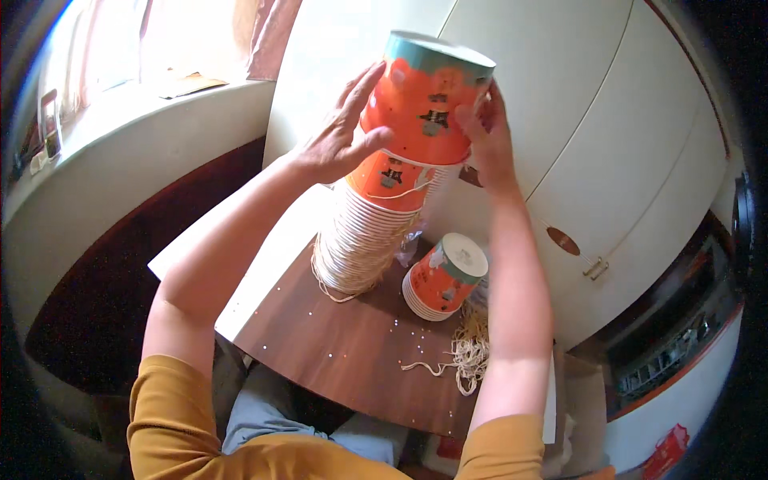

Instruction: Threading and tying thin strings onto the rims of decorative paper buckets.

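One brown table (292,336) carries a tall stack of upside-down paper buckets (364,232) toward its far side. Topmost, an orange bucket (420,112) sits between the left hand (342,132), fingers spread along its left, and the right hand (490,144), loosely open against its right. Right of them stands a shorter stack (445,280); nearer lies tangled cord (470,352).

The place can be recognised as a room in a home, although which room cannot be told. This is shown by the tall white cupboard doors (592,120), on which a brown oval plate (562,241) and a metal handle (596,269) are fixed. A bright window (192,40) with a pinkish curtain (272,40) and a deep sill (144,112) is also seen. Near the doors, a brown desk (320,328) is placed.
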Action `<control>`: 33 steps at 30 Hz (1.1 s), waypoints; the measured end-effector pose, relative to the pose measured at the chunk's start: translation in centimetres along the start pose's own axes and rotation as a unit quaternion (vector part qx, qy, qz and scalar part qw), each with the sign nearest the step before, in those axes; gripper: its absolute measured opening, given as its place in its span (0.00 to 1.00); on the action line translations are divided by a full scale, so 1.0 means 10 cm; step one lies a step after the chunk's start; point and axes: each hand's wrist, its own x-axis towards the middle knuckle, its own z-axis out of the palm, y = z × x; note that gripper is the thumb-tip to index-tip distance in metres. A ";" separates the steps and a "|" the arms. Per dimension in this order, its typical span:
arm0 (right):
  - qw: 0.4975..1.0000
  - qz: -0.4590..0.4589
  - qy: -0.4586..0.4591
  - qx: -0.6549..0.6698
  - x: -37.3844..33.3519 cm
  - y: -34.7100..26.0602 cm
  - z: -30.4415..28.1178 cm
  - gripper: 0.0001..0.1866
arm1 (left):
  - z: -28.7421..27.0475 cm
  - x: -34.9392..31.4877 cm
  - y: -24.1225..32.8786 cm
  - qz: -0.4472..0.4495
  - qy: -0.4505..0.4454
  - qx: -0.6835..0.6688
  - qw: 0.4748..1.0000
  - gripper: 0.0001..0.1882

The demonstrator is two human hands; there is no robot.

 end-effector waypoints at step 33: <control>0.840 0.169 -0.036 -0.514 -2.04 0.75 -0.90 0.13 | 0.92 -2.64 0.87 -0.352 -0.197 -0.126 0.906 0.23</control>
